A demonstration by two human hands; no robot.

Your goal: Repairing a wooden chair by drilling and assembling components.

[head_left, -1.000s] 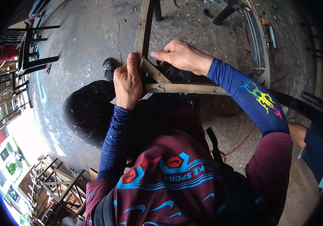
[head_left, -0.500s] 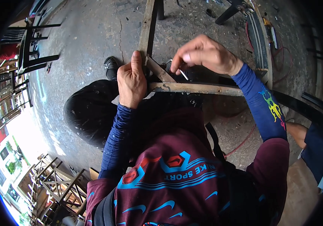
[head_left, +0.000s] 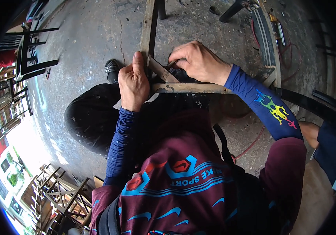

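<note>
Evidently, the work sits at the near left corner of the frame, where the left hand has its thumb raised along the long rail and its fingers curled out of sight; how firmly they close on the wood I cannot tell. The right hand is bent just right of the brace, thumb and forefinger drawn close together; whether they pinch something thin I cannot tell. The brace slants across the corner between the two hands, from the long rail to the near rail, which runs right beneath the right wrist. I would judge this a step of close fingertip work beside the brace, with the left hand steadying; the next move seems to call for a firm left hold and small, exact placing by the right fingertips in the tight gap there. Farther right, the side rail runs away from the near rail, and tools lie on the floor beyond it. A dark shoe stands left of the corner. Near right, a red hose crosses the floor, with another person's arm beyond. Well left is a black chair; nearer, wooden frames are crowded together.
</note>
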